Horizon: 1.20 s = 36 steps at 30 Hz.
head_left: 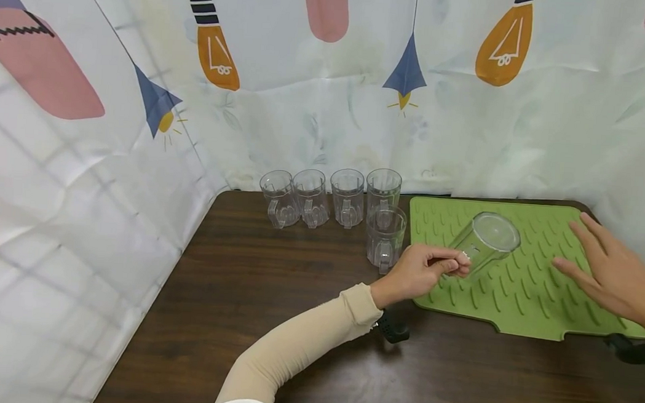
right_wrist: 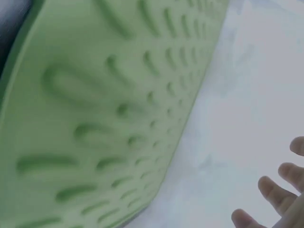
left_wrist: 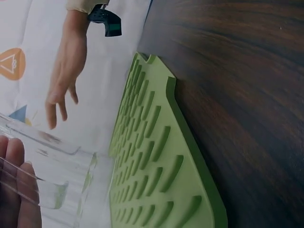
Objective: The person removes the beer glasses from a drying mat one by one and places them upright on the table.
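Note:
My left hand (head_left: 426, 269) grips a clear mug (head_left: 489, 239) at its handle side and holds it tilted over the green drying mat (head_left: 540, 313). One round end of this mug faces up and to the right in the head view. Close up in the left wrist view, fingers (left_wrist: 28, 190) curl beside the mug's transparent wall (left_wrist: 71, 166). Above the mat's right side, my right hand (head_left: 617, 278) has its fingers spread and touches nothing. The right wrist view shows its fingertips (right_wrist: 275, 194) apart, with the ridged mat (right_wrist: 95, 109) beside them.
Several clear mugs stand upright left of the mat: a back row (head_left: 311, 201) along the curtain and one mug (head_left: 385, 239) nearer, close to my left wrist. The dark wooden table (head_left: 226, 319) reaches to the patterned curtain (head_left: 305, 120) behind and at the left.

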Tool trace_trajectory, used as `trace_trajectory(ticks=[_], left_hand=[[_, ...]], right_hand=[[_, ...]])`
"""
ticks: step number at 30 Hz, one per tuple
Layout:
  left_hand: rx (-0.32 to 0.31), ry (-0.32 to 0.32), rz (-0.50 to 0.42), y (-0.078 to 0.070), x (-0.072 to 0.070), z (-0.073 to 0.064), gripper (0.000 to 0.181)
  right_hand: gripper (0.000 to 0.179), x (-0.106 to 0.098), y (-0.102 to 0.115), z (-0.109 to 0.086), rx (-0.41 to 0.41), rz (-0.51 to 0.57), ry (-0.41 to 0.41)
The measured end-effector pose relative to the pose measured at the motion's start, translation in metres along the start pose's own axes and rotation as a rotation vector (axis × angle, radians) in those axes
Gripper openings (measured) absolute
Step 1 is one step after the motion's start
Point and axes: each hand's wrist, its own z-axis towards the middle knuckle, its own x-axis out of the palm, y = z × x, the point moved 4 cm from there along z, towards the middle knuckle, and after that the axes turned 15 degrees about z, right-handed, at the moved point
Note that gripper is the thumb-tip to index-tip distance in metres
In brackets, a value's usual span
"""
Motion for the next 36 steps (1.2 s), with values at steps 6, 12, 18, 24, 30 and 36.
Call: trace_trajectory(ticks=[6, 12, 18, 24, 30, 36], left_hand=[[0.099, -0.07, 0.213, -0.006, -0.003, -0.002, 0.025], [0.204, -0.138, 0.38, -0.015, -0.006, -0.004, 0.023], [0.308, -0.231, 0.556, -0.019, -0.01, -0.003, 0.025], [0.384, -0.292, 0.673, -0.024, -0.014, -0.005, 0.033], [0.451, -0.343, 0.852, -0.031, -0.014, -0.008, 0.033], [0.539, -0.423, 1.087, -0.036, -0.009, -0.01, 0.048]], right_hand=[[0.074, 0.001, 0.018, 0.002, -0.005, 0.165, -0.042], [0.069, 0.002, 0.034, 0.002, 0.053, 0.262, -0.072], [0.06, 0.004, 0.043, -0.001, 0.052, 0.375, -0.08], [0.053, 0.01, 0.049, 0.0, -0.032, 0.511, -0.108], [0.048, 0.017, 0.061, -0.001, -0.111, 0.647, -0.134], [0.046, 0.024, 0.074, -0.001, -0.11, 0.896, -0.12]])
